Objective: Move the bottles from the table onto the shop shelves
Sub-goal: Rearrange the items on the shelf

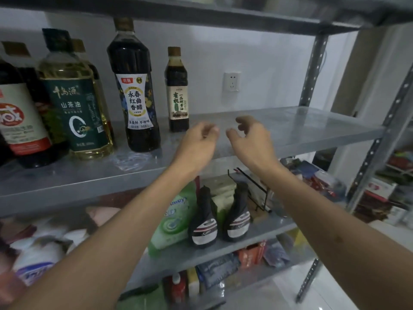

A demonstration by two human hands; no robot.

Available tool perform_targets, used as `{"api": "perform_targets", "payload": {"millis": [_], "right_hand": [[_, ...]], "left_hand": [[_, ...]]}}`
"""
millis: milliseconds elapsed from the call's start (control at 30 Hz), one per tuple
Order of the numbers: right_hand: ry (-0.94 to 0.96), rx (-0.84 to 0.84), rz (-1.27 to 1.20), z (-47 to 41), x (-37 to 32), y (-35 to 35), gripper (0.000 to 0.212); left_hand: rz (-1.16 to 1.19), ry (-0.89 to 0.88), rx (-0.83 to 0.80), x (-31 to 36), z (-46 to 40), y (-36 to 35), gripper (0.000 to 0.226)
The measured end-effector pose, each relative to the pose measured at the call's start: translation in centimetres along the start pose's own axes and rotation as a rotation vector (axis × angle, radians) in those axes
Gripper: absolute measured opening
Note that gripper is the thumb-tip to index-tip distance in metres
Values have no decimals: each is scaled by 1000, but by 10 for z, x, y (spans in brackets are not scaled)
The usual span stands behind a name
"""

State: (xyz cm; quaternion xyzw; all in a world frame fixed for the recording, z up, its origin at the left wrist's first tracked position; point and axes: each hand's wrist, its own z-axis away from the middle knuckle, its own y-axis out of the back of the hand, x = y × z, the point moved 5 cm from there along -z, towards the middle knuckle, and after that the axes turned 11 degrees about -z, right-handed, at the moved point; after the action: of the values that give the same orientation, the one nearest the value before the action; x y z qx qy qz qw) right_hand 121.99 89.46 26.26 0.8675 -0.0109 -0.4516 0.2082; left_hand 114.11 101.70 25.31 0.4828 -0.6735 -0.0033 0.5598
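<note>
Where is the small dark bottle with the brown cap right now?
In the head view, the small dark bottle stands upright on the grey shelf, just right of the tall vinegar bottle and left of the wall socket.

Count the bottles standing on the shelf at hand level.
6 at least: small dark bottle rightmost, vinegar bottle, oil bottle with another behind, red-label bottle with another behind. More may be hidden at left.
</note>
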Motion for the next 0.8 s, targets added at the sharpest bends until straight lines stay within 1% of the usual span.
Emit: {"api": "perform_targets", "payload": {"millis": [133, 267, 433, 600, 800], "right_hand": [[-14, 27, 80, 45, -1, 44, 50], [-41, 48, 159, 87, 1, 81, 47], [-82, 139, 253, 133, -4, 123, 43], [-124, 174, 364, 179, -18, 145, 43], [-148, 228, 501, 252, -53, 145, 42]], "left_hand": [[-58, -75, -28, 30, 44, -24, 36], [-76, -98, -88, 51, 80, -41, 35], [-102, -142, -181, 72, 124, -52, 37], [-105, -222, -217, 81, 166, -45, 36], [-85, -286, -258, 74, 225, -11, 35]]}}
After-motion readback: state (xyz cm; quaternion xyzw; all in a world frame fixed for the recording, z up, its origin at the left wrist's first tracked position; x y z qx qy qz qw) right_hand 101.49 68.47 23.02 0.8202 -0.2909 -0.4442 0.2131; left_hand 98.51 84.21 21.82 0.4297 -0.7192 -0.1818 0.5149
